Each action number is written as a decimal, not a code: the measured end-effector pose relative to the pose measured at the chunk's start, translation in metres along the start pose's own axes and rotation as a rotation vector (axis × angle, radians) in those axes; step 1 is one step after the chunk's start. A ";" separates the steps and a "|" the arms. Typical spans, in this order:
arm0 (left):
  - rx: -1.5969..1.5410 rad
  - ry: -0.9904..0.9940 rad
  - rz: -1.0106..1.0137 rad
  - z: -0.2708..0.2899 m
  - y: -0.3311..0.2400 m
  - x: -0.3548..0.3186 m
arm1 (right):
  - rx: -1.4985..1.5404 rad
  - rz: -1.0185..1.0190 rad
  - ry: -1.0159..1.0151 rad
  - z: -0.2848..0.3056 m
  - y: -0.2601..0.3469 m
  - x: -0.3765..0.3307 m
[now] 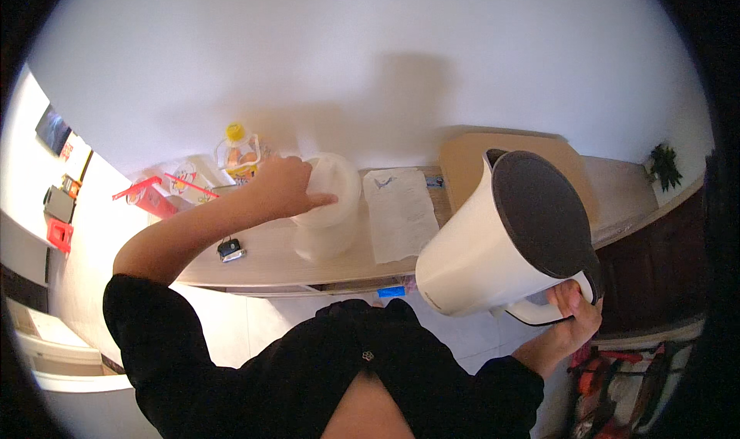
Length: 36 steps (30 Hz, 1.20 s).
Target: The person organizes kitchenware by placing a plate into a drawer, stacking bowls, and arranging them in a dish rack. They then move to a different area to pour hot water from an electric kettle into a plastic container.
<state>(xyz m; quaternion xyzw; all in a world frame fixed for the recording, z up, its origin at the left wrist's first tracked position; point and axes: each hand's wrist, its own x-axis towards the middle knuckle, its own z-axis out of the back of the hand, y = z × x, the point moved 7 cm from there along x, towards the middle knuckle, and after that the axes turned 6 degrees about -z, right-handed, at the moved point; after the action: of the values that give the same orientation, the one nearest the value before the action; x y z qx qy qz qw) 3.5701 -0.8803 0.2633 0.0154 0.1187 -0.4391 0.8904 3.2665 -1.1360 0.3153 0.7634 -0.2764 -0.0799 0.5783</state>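
Observation:
My right hand (576, 316) is wrapped round the handle of a large white kettle (470, 246) with a dark grey lid. The kettle is held up off the table, leaning, its spout toward the back. Over to the left, my left hand (287, 188) is closed at the upper side of a translucent whitish jug (330, 231), its thumb lying across the jug near the top. The jug stands upright on the wooden table (266, 265). What the curled left fingers grip there is partly hidden by the hand.
A wrinkled sheet of paper (401, 215) lies right of the jug. Behind the kettle, a tan board (462, 158) rests by the wall. At left are a yellow-capped bottle (235, 142), a red cup (150, 200) and a small black object (229, 248). A plant (664, 167) hangs far right.

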 end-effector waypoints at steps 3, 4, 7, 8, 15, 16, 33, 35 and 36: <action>-0.026 0.037 0.039 -0.021 0.013 0.006 | 0.041 -0.044 0.093 -0.011 -0.012 0.009; -0.050 0.022 0.037 -0.023 0.017 0.010 | 0.057 -0.076 0.134 -0.013 -0.015 0.011; -0.020 -0.090 0.033 -0.026 0.022 0.008 | 0.061 -0.102 0.143 -0.027 -0.023 0.019; 0.023 -0.151 0.007 -0.028 0.021 0.006 | 0.066 -0.091 0.186 -0.032 -0.027 0.023; 0.022 -0.242 -0.067 -0.017 0.021 0.003 | 0.075 -0.137 0.015 -0.022 -0.040 0.020; 0.002 -0.172 -0.051 -0.021 0.028 0.004 | 0.135 -0.194 0.096 -0.026 -0.046 0.022; -0.179 -0.356 0.013 -0.019 0.039 -0.014 | -0.288 -0.184 -0.015 -0.076 -0.125 0.027; -0.201 -0.413 0.000 -0.023 0.039 -0.020 | -0.284 -0.150 -0.017 -0.079 -0.143 0.032; -0.192 -0.454 -0.013 -0.026 0.038 -0.026 | -0.262 -0.136 0.011 -0.079 -0.155 0.036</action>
<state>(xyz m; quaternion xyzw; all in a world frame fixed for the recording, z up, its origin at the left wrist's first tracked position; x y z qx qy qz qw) 3.5797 -0.8336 0.2413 -0.1692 -0.0430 -0.4236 0.8889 3.3827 -1.0607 0.2039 0.6987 -0.2083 -0.1502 0.6677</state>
